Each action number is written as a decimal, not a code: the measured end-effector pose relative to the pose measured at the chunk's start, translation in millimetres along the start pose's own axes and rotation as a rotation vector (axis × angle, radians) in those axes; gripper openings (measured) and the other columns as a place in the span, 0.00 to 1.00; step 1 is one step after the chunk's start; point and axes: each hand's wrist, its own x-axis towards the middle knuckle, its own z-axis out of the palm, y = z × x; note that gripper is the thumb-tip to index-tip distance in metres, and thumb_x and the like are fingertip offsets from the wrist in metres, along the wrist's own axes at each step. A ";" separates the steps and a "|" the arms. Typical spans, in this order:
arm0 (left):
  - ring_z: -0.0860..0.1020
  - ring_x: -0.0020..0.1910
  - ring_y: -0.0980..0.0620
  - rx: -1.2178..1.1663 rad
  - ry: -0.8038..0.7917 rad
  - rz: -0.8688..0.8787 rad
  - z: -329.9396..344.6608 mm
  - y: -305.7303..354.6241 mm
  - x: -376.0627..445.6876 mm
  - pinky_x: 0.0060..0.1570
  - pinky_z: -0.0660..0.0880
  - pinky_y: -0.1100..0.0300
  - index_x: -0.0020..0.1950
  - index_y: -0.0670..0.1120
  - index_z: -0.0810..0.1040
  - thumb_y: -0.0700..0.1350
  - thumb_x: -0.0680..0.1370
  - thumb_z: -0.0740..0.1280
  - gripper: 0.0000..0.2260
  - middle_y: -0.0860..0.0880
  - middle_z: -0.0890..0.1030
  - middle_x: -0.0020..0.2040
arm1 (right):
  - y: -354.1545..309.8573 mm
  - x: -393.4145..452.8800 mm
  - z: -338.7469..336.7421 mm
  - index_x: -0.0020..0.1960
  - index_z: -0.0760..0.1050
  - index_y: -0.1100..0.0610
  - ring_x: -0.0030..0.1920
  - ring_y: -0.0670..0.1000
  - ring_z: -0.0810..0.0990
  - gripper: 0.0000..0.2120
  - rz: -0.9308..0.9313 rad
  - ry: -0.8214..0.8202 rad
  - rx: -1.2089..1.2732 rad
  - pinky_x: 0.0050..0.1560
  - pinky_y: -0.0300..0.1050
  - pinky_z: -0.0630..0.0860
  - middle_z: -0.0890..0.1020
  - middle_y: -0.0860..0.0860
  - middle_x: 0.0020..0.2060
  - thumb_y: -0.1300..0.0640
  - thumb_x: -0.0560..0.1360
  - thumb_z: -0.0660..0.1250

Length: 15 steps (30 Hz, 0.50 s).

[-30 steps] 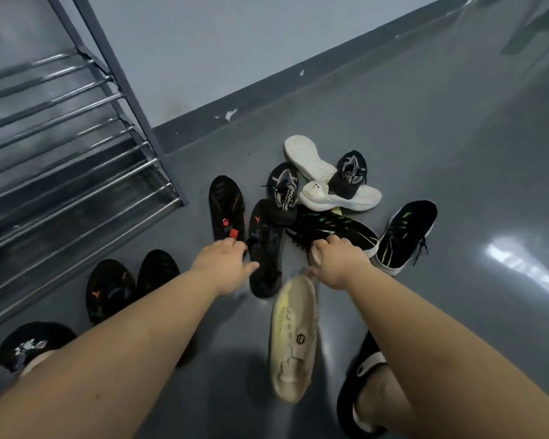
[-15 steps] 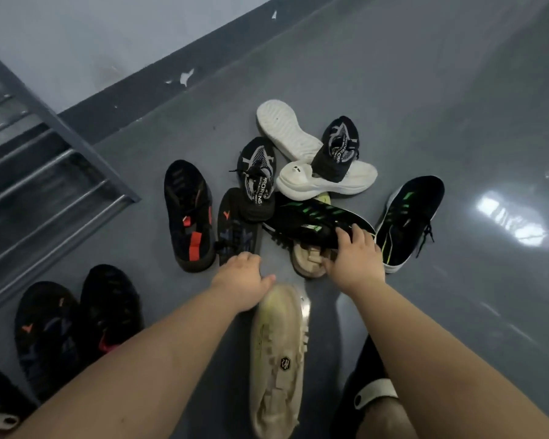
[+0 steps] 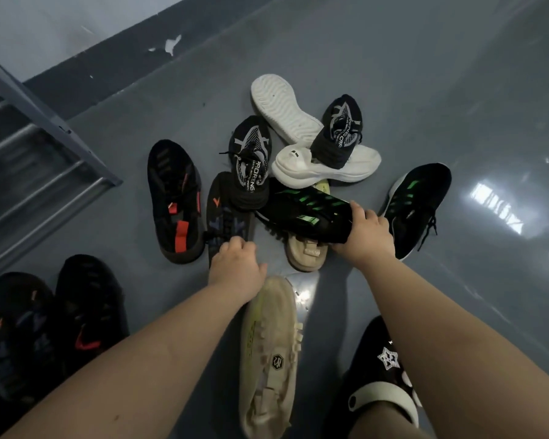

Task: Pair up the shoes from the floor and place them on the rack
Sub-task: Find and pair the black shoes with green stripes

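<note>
here the right hand (image 3: pixel 366 236) is being closed around the heel end of the black shoe with green stripes (image 3: pixel 308 210), fingers curled over its upper, while the left hand (image 3: pixel 236 267) is being held with fingers curled down at the near end of a black shoe with an orange mark (image 3: pixel 227 213); whether that shoe is actually being gripped cannot be told. a cream shoe (image 3: pixel 268 353) is lying under the left wrist, and a second cream shoe (image 3: pixel 306 253) is being pinned beneath the green-striped one. the mate of the green-striped shoe (image 3: pixel 420 204) is lying just beside the right hand, well placed for pairing. the held shoe is best being lifted straight up rather than dragged, since the black-and-grey shoe (image 3: pixel 251 163) and the white shoe (image 3: pixel 327 166) are resting against the pile and could be tipped. a second black-and-grey shoe (image 3: pixel 341 128) and an upturned white shoe (image 3: pixel 282 106) are lying farther out. the rack (image 3: pixel 48 122) is standing at the left, with no shoes seen on its visible part.
</note>
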 end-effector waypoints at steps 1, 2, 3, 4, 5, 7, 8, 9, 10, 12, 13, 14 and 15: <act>0.66 0.67 0.46 -0.066 -0.005 0.011 0.3 6.1 2.5 0.66 0.65 0.52 0.70 0.47 0.68 0.53 0.79 0.59 0.21 0.46 0.67 0.68 | 0.9 -1.4 0.5 0.77 0.49 0.52 0.70 0.61 0.62 0.44 0.000 0.026 -0.032 0.65 0.55 0.67 0.64 0.57 0.70 0.44 0.69 0.69; 0.66 0.67 0.46 -0.158 -0.039 0.009 1.9 12.9 5.0 0.66 0.66 0.52 0.70 0.47 0.67 0.53 0.79 0.59 0.21 0.46 0.67 0.68 | 1.1 -3.4 0.8 0.76 0.49 0.53 0.69 0.60 0.62 0.46 0.001 0.046 -0.053 0.64 0.55 0.67 0.64 0.57 0.69 0.42 0.68 0.69; 0.67 0.68 0.46 -0.261 -0.081 -0.003 4.6 19.7 7.6 0.67 0.66 0.52 0.71 0.47 0.67 0.53 0.79 0.60 0.22 0.46 0.67 0.69 | 0.8 -5.8 1.3 0.76 0.51 0.54 0.69 0.60 0.62 0.46 0.002 0.060 -0.066 0.64 0.54 0.68 0.65 0.57 0.68 0.41 0.67 0.69; 0.68 0.68 0.46 -0.372 -0.120 -0.033 7.8 26.3 9.6 0.67 0.67 0.52 0.71 0.47 0.67 0.54 0.78 0.60 0.23 0.45 0.68 0.69 | -0.2 -8.7 1.6 0.75 0.53 0.56 0.68 0.59 0.63 0.46 0.000 0.068 -0.073 0.63 0.53 0.68 0.65 0.57 0.67 0.39 0.66 0.69; 0.69 0.68 0.46 -0.500 -0.146 -0.079 11.9 32.6 11.2 0.67 0.67 0.53 0.71 0.46 0.67 0.54 0.78 0.61 0.24 0.45 0.69 0.69 | -1.6 -11.8 2.0 0.74 0.56 0.57 0.67 0.59 0.63 0.45 -0.005 0.077 -0.076 0.62 0.52 0.68 0.66 0.57 0.66 0.38 0.65 0.69; 0.71 0.67 0.46 -0.774 -0.206 -0.207 18.1 43.7 10.8 0.68 0.67 0.55 0.72 0.44 0.66 0.54 0.78 0.62 0.25 0.45 0.71 0.69 | -6.0 -19.7 2.0 0.69 0.61 0.58 0.65 0.58 0.65 0.41 -0.017 0.105 -0.075 0.59 0.50 0.69 0.68 0.56 0.63 0.37 0.64 0.69; 0.72 0.66 0.46 -0.902 -0.238 -0.266 20.4 47.6 9.4 0.68 0.67 0.54 0.72 0.43 0.67 0.54 0.79 0.61 0.24 0.45 0.73 0.67 | -9.2 -24.7 1.8 0.67 0.63 0.58 0.64 0.58 0.66 0.40 -0.024 0.121 -0.073 0.58 0.50 0.70 0.69 0.56 0.62 0.37 0.64 0.69; 0.74 0.63 0.46 -1.018 -0.266 -0.304 21.6 50.3 7.2 0.68 0.68 0.52 0.71 0.43 0.67 0.54 0.79 0.60 0.24 0.46 0.74 0.64 | -12.7 -30.1 1.5 0.65 0.64 0.58 0.63 0.57 0.67 0.40 -0.029 0.134 -0.066 0.57 0.50 0.71 0.69 0.55 0.61 0.36 0.63 0.69; 0.74 0.61 0.46 -1.129 -0.300 -0.334 20.7 52.6 3.2 0.66 0.69 0.52 0.70 0.43 0.68 0.55 0.79 0.59 0.23 0.46 0.75 0.61 | -16.8 -36.2 1.2 0.64 0.65 0.58 0.62 0.57 0.67 0.40 -0.030 0.141 -0.051 0.57 0.50 0.71 0.69 0.55 0.60 0.34 0.63 0.68; 0.74 0.63 0.45 -1.340 -0.368 -0.375 17.4 55.2 -6.0 0.63 0.69 0.52 0.71 0.44 0.67 0.55 0.80 0.58 0.23 0.44 0.75 0.63 | -26.3 -52.3 0.8 0.64 0.66 0.59 0.63 0.56 0.67 0.41 -0.008 0.140 0.003 0.57 0.49 0.71 0.70 0.55 0.60 0.32 0.62 0.67; 0.74 0.64 0.45 -1.411 -0.387 -0.387 16.2 55.2 -10.2 0.63 0.70 0.52 0.70 0.44 0.67 0.55 0.80 0.58 0.22 0.44 0.75 0.65 | -31.3 -61.6 2.1 0.65 0.66 0.60 0.64 0.56 0.67 0.41 0.017 0.134 0.044 0.58 0.49 0.71 0.70 0.55 0.61 0.32 0.63 0.67; 0.75 0.62 0.45 -1.470 -0.397 -0.398 15.0 54.4 -15.1 0.62 0.70 0.51 0.69 0.44 0.69 0.55 0.80 0.59 0.22 0.44 0.76 0.64 | -36.7 -72.2 4.1 0.65 0.65 0.60 0.65 0.56 0.67 0.41 0.047 0.126 0.096 0.58 0.48 0.71 0.70 0.55 0.61 0.32 0.64 0.66; 0.77 0.59 0.45 -1.527 -0.395 -0.412 12.7 53.0 -20.7 0.62 0.72 0.50 0.67 0.43 0.71 0.54 0.79 0.61 0.21 0.44 0.78 0.61 | -42.0 -83.3 7.0 0.65 0.66 0.60 0.65 0.56 0.67 0.41 0.076 0.119 0.154 0.59 0.48 0.70 0.70 0.55 0.61 0.32 0.64 0.65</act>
